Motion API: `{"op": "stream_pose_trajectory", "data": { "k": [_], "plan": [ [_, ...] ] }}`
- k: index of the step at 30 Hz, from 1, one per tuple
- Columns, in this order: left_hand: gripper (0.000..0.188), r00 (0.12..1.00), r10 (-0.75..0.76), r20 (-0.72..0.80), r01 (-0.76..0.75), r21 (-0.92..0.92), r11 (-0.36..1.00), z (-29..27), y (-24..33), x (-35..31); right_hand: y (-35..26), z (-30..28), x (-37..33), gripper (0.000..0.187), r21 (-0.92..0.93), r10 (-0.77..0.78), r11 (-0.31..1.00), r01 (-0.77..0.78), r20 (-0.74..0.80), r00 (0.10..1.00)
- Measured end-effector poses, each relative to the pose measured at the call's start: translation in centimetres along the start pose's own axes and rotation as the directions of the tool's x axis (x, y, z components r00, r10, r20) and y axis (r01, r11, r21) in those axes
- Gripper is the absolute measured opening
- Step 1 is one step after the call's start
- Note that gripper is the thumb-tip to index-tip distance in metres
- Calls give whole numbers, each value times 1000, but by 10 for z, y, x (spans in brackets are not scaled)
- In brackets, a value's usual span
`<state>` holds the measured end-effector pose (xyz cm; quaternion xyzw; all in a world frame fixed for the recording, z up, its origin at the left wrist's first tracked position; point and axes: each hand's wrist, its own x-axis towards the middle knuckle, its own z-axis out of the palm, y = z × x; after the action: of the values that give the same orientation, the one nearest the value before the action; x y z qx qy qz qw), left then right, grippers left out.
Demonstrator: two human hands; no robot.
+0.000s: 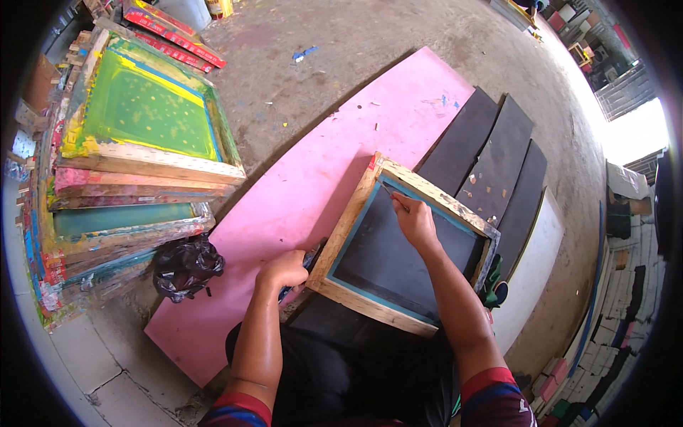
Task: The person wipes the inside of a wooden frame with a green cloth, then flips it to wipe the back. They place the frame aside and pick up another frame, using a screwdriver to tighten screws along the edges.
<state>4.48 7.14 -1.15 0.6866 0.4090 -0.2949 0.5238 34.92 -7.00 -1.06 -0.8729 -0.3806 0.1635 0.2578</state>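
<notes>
A wooden screen-printing frame [378,308] with dark mesh and a teal border lies tilted before me, over my lap and the pink sheet. My right hand [416,222] is above the mesh near its far left corner, fingers pinched round a thin pointed tool [388,189]. The tool's tip points to the teal border; its exact kind is too small to tell. Beside the frame's left side my left hand [282,270] is closed, with something dark and crumpled showing at its fingers. What it grips there is mostly hidden.
Several paint-stained screen frames [153,153] are stacked at the left, with a black plastic bag [186,267] by them. A long pink sheet [263,206] runs diagonally beneath. Black sheets [491,160] and a white panel [533,263] lie right of the frame. Red-labelled pieces [174,39] rest far left.
</notes>
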Motion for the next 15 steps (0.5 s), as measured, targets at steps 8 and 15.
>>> {"op": "stream_pose_trajectory", "data": {
  "k": [8,15],
  "plan": [
    [36,1000,18,5,-18,39,999,-1,-1,2,29,15,12,38,354,113,922,-154,136,984],
    [36,1000,17,19,-17,-3,1000,1,-11,6,9,2,7,42,614,283,639,-464,372,884]
  ]
}}
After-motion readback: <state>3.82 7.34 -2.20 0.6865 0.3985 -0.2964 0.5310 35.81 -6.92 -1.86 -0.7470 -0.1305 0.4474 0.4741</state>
